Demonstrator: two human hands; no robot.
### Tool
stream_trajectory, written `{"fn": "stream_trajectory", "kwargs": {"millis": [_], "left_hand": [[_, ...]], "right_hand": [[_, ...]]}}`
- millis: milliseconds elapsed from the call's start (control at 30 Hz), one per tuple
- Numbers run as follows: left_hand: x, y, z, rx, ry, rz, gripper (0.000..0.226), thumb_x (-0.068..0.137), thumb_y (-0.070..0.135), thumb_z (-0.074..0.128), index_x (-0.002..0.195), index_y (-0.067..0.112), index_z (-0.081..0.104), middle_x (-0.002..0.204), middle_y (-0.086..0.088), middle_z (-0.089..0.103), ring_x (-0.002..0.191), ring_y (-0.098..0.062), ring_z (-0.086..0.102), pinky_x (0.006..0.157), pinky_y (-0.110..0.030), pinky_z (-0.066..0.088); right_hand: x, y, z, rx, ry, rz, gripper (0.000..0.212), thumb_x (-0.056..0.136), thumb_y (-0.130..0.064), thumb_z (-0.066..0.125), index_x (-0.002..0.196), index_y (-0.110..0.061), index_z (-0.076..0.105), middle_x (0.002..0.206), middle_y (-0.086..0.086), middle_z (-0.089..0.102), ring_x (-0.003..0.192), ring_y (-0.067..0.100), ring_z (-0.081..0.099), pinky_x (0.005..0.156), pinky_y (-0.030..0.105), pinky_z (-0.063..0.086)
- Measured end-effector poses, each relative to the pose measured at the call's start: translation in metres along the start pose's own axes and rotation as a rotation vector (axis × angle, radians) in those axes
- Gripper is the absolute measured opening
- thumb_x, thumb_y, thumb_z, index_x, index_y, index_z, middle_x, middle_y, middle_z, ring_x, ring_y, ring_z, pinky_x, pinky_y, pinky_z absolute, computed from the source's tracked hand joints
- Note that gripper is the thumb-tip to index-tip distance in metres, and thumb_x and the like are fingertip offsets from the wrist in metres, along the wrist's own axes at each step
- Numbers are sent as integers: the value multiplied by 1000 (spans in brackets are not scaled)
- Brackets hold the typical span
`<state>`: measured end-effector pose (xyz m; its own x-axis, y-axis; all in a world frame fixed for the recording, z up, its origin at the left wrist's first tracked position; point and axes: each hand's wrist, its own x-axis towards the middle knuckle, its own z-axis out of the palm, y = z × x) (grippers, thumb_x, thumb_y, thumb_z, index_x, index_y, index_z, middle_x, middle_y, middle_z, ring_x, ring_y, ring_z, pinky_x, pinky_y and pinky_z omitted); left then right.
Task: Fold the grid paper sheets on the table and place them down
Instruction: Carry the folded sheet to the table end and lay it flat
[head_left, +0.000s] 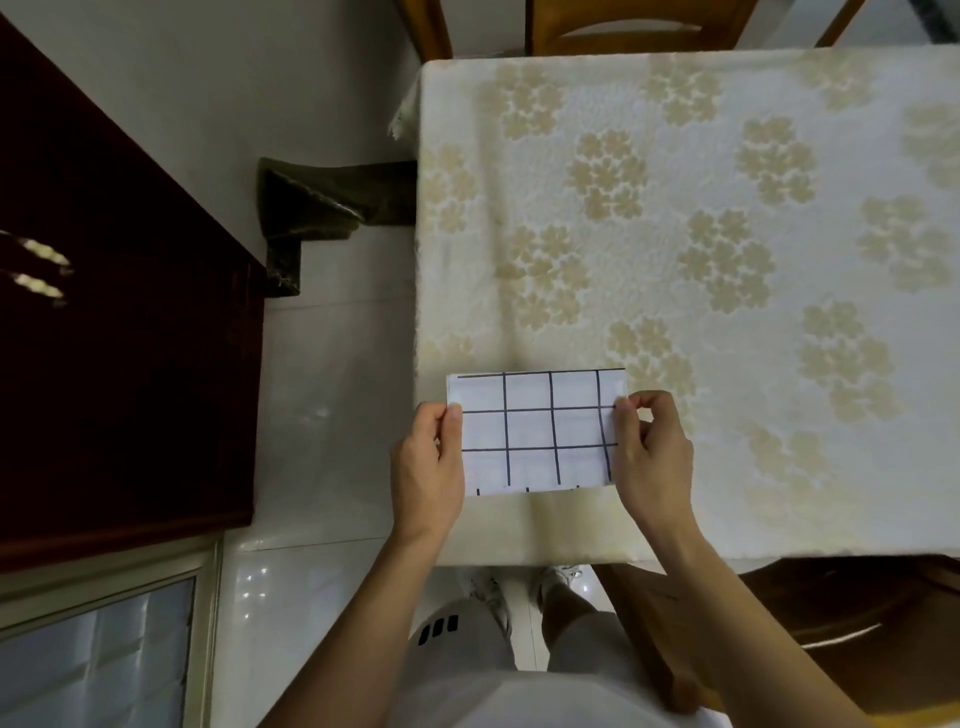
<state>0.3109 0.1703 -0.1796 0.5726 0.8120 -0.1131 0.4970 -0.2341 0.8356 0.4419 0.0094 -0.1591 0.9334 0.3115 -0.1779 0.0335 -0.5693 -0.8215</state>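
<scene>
Both hands, left (428, 462) and right (652, 449), pinch the folded sheet (535, 431) by its side edges, apparently squaring it over the table (727, 208) near edge.

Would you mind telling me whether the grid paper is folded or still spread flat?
Folded: the grid paper shows a second layer's edge with line ends along its near side, pinched by left hand and right hand.

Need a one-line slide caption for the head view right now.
Left hand and right hand pinch a folded grid paper by its side edges above the floral tablecloth.
</scene>
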Motion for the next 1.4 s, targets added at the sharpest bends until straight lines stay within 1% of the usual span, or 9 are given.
{"fn": "stream_trajectory", "kwargs": {"millis": [167, 233, 400, 667, 900, 1033, 1200, 1333, 1400], "left_hand": [[33, 4, 17, 74, -32, -39, 27, 101, 30, 51, 83, 10, 56, 53, 7, 40, 49, -11, 36, 52, -32, 33], [44, 3, 27, 65, -40, -80, 26, 100, 29, 54, 82, 11, 57, 54, 9, 42, 51, -9, 38, 53, -29, 34], [65, -4, 56, 144, -44, -149, 23, 98, 26, 56, 80, 13, 55, 64, 8, 52, 63, -17, 47, 60, -30, 34], [70, -22, 76, 313, -51, -169, 24, 99, 28, 56, 80, 14, 55, 68, 4, 57, 65, -17, 52, 52, -25, 30], [67, -23, 68, 348, 19, -175, 15, 98, 29, 52, 96, 15, 56, 99, -5, 61, 90, -25, 57, 73, -31, 39], [60, -12, 50, 412, -10, -42, 14, 97, 24, 52, 100, 12, 58, 102, -7, 58, 94, -29, 56, 75, -34, 41], [38, 1, 40, 623, -78, 373, 19, 94, 21, 54, 107, 10, 61, 108, -8, 59, 97, -29, 55, 80, -42, 47], [17, -3, 45, 763, -244, 535, 42, 93, 33, 42, 127, 13, 58, 137, -6, 53, 124, -25, 51, 99, -42, 45], [11, -12, 50, 853, -326, 539, 54, 94, 38, 39, 138, 12, 52, 149, -8, 46, 137, -24, 43, 109, -42, 40]], "right_hand": [[42, 6, 3, -56, -41, 9, 16, 104, -30, 41, 98, -16, 46, 51, 0, 50, 41, 8, 43, 42, 21, 28], [58, 14, 5, -100, -61, 22, 18, 103, -29, 41, 98, -14, 47, 55, 1, 54, 45, 8, 46, 46, 28, 29], [88, 39, 14, -195, -126, 115, 24, 102, -32, 43, 103, -10, 52, 75, -1, 59, 67, 18, 57, 61, 36, 45], [99, 62, 23, -283, -192, 166, 23, 102, -33, 44, 102, -11, 51, 81, -1, 58, 73, 23, 58, 64, 37, 48], [100, 64, 16, -321, -197, 122, 24, 101, -35, 47, 103, -12, 54, 88, 0, 60, 76, 21, 57, 63, 32, 43], [99, 61, -7, -353, -145, 19, 20, 99, -31, 49, 104, -12, 56, 93, 2, 61, 78, 20, 57, 62, 31, 42], [90, 54, -29, -412, -44, -249, 12, 96, -20, 53, 103, -10, 58, 94, 4, 60, 78, 22, 56, 62, 33, 45], [73, 57, -28, -575, -47, -510, 19, 92, -15, 56, 108, -5, 62, 99, 11, 61, 83, 30, 58, 60, 37, 50], [61, 65, -21, -643, -119, -588, 30, 92, -20, 52, 115, -4, 62, 111, 16, 61, 89, 35, 60, 69, 40, 53]]}}
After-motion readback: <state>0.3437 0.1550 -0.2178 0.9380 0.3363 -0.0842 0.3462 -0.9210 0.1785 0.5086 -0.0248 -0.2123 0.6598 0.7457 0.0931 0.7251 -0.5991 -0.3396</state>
